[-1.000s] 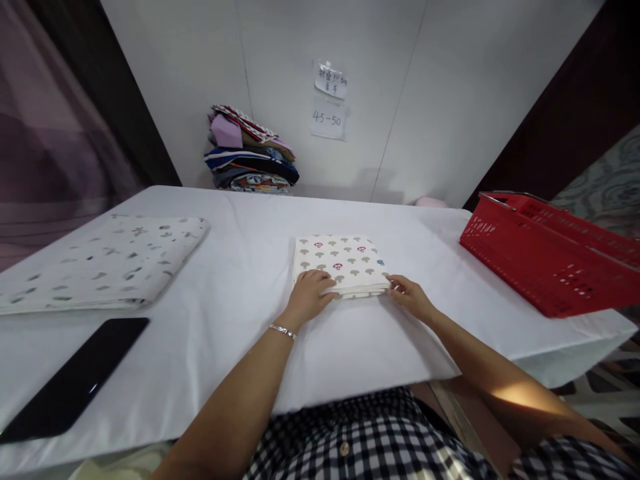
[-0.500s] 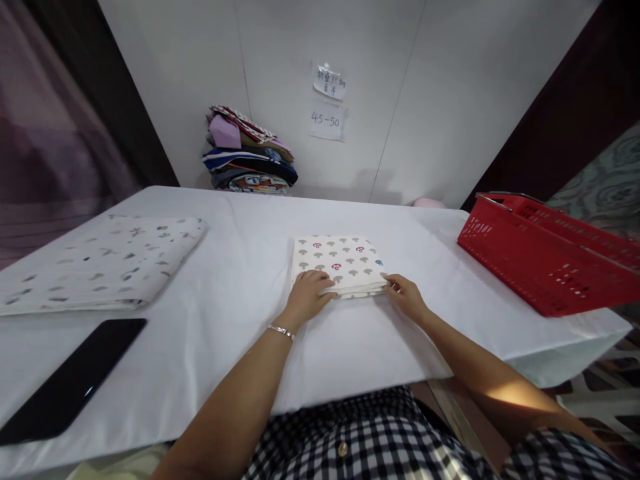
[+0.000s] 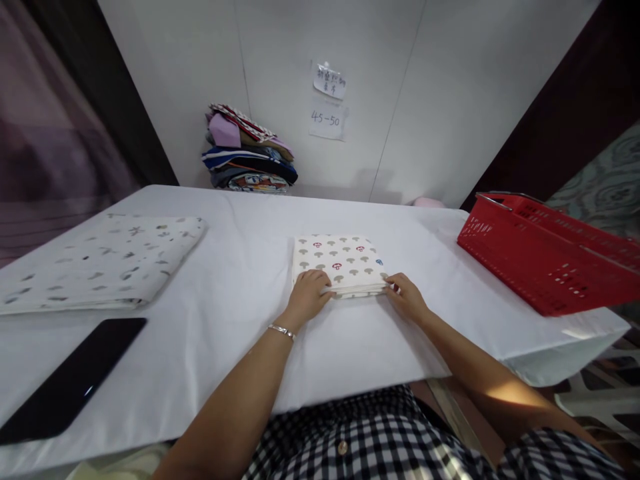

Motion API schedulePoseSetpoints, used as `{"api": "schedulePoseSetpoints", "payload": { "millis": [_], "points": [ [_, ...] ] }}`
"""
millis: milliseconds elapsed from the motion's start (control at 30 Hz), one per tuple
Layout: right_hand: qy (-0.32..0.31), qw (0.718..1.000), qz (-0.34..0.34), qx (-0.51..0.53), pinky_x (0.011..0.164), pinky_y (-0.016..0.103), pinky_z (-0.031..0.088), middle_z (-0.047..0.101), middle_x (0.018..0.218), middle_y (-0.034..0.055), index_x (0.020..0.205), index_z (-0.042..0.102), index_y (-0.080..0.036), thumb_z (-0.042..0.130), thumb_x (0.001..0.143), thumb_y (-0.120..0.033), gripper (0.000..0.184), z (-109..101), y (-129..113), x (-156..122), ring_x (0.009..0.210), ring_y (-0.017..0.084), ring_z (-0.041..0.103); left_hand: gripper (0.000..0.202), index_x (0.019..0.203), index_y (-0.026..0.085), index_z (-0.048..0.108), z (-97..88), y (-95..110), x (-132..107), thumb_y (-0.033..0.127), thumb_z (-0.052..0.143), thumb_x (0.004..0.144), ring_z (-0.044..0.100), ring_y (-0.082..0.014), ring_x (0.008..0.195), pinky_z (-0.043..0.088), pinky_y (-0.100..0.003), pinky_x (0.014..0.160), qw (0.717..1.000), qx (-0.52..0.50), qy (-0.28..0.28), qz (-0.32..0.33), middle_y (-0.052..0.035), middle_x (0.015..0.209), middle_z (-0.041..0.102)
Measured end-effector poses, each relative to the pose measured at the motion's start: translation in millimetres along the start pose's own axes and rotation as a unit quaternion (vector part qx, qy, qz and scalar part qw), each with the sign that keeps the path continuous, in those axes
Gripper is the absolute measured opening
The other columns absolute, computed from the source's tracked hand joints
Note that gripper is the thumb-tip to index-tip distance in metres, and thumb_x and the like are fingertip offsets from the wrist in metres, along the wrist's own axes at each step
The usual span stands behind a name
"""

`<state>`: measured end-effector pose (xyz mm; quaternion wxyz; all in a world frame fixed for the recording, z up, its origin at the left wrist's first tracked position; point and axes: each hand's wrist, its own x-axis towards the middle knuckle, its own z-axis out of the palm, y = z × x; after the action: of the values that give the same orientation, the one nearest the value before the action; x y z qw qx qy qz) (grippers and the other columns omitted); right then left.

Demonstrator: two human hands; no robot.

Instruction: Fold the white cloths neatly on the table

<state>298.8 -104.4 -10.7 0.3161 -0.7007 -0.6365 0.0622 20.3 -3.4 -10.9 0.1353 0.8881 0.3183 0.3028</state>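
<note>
Behind everything, wall [image 3: 190,67]: pale panels w/ thin vertical seams, fills most of the bg.
Table [image 3: 240,267]: big, white cover, slightly wrinkled, hangs over the near edge.
Checked shirt [image 3: 360,440]: b&w, on the person whose hands these are, bottom of view, right up by the table.
Leaf-print cloth [image 3: 100,260]: white w/ small greyish prints, folded flat on the L end of the table, partly cut off.
Red basket [image 3: 540,257]: R end of the table, plastic w/ holes in the sides, thin metal handle, runs out of view.
Black slab [image 3: 75,380]: phone-looking thing, flat, near L corner, just in front of the leaf-print cloth, not touching afaict.
Fabric stack [image 3: 250,157]: mixed colors, past the table's far edge by the wall. Can't tell what it's sitting on.
Mushroom-print cloth [image 3: 345,257]: approx mid-table, folded into a neat flat rectangle, mostly grey mushrooms + a few red & one blue.
L hand [image 3: 309,293]: fingers curled over that cloth's near L corner, thumb at the layered edge. Gripping or just resting? Can't tell tbh.
R hand [image 3: 406,295]: thumb + fingertips pinching the near R corner.
Paper notes [image 3: 327,120]: two, handwritten, one above the other on the wall, lower says 45-50.
Bracelet [image 3: 283,331]: silvery, L wrist.
</note>
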Motion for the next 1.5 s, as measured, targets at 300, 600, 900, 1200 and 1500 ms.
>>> {"api": "schedulePoseSetpoints", "payload": {
  "millis": [300, 600, 900, 1200, 1500],
  "points": [
    [-0.009, 0.999, -0.021, 0.035, 0.059, 0.028, 0.045, 0.058, 0.09, 0.0046, 0.093, 0.066, -0.023, 0.05, 0.084, -0.038, 0.024, -3.4, 4.0, 7.2, 0.071, 0.015, 0.056, 0.012, 0.084, 0.022, 0.055, 0.1, -0.3, 0.4, 0.022, 0.064, 0.076, 0.052, -0.0207, 0.098, 0.037, -0.038, 0.089, 1.0, 0.003, 0.0, -0.008, -0.0018, 0.096, 0.06],
    [-0.074, 0.989, -0.046, -0.116, 0.067, 0.027, 0.043, 0.06, 0.096, 0.0018, 0.093, 0.065, -0.025, 0.05, 0.084, -0.028, 0.017, -16.1, -13.1, 13.6, 0.076, 0.014, 0.057, 0.012, 0.084, 0.023, 0.054, -0.5, 0.0, -0.5, 0.024, 0.062, 0.076, 0.051, -0.0208, 0.101, 0.035, -0.038, 0.091, 1.0, -0.009, -0.005, -0.011, -0.0014, 0.095, 0.059],
    [-0.013, 0.983, -0.095, -0.154, 0.066, 0.027, 0.044, 0.059, 0.1, 0.0063, 0.097, 0.059, -0.023, 0.038, 0.091, -0.026, 0.022, -12.1, -13.6, 6.6, 0.089, 0.018, 0.056, 0.011, 0.083, 0.022, 0.053, -3.1, 3.0, 0.2, 0.022, 0.062, 0.076, 0.052, -0.0214, 0.098, 0.036, -0.038, 0.089, 1.0, -0.007, -0.009, -0.014, -0.0021, 0.094, 0.059],
    [-0.053, 0.98, -0.117, -0.149, 0.066, 0.028, 0.045, 0.058, 0.108, 0.0051, 0.108, 0.056, -0.025, 0.042, 0.09, -0.031, 0.024, -11.7, -3.1, -3.0, 0.086, 0.017, 0.058, 0.015, 0.083, 0.022, 0.051, -2.2, 2.7, -0.2, 0.021, 0.063, 0.075, 0.052, -0.0205, 0.096, 0.036, -0.036, 0.087, 1.0, -0.004, -0.004, -0.013, -0.0013, 0.092, 0.059],
    [-0.047, 0.992, -0.047, -0.105, 0.065, 0.027, 0.044, 0.058, 0.097, 0.0024, 0.102, 0.057, -0.024, 0.045, 0.088, -0.031, 0.02, -6.0, -5.3, -2.3, 0.07, 0.013, 0.056, 0.014, 0.082, 0.023, 0.051, -2.0, 3.7, 0.7, 0.02, 0.063, 0.075, 0.053, -0.0209, 0.097, 0.037, -0.037, 0.087, 1.0, -0.006, 0.005, -0.019, -0.0014, 0.092, 0.06]
  ]
}}
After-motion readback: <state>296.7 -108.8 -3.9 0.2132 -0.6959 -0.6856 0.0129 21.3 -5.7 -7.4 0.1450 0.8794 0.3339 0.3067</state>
